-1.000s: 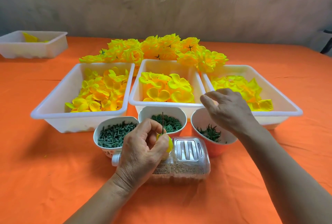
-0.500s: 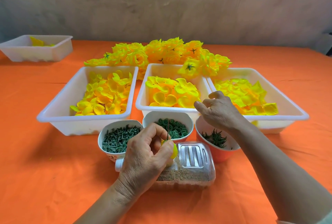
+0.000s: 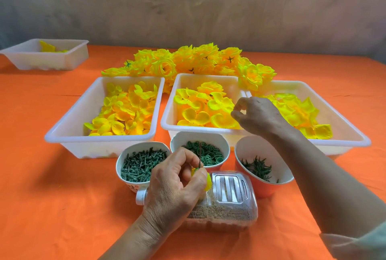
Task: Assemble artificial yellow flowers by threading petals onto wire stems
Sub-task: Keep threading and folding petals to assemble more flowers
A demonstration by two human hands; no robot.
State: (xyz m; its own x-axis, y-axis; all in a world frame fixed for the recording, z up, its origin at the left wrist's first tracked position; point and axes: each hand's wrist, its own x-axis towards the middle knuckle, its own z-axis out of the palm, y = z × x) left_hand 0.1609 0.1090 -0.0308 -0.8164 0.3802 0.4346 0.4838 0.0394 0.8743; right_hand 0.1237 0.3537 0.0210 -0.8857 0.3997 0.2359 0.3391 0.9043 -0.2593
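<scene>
In the head view, my left grip (image 3: 175, 184) pinches a thin dark wire stem (image 3: 200, 154), with thumb and forefinger curled round its lower part. The stem stands nearly upright, and its tip shows against the cup of green rings (image 3: 217, 138). A small bright yellow petal (image 3: 207, 181) sits at the stem's foot, half hidden by my fingers, just above the clear bottle (image 3: 229, 186) lying on the orange counter (image 3: 62, 197). My right grip (image 3: 258, 116) hovers over the loose yellow petals (image 3: 198, 111) in the middle tray (image 3: 198, 130). Its thumb and forefinger curl toward each other, but I cannot tell whether they pinch anything.

Fisted left hand (image 3: 175, 182) low, pinched right hand (image 3: 258, 114) ahead.
</scene>
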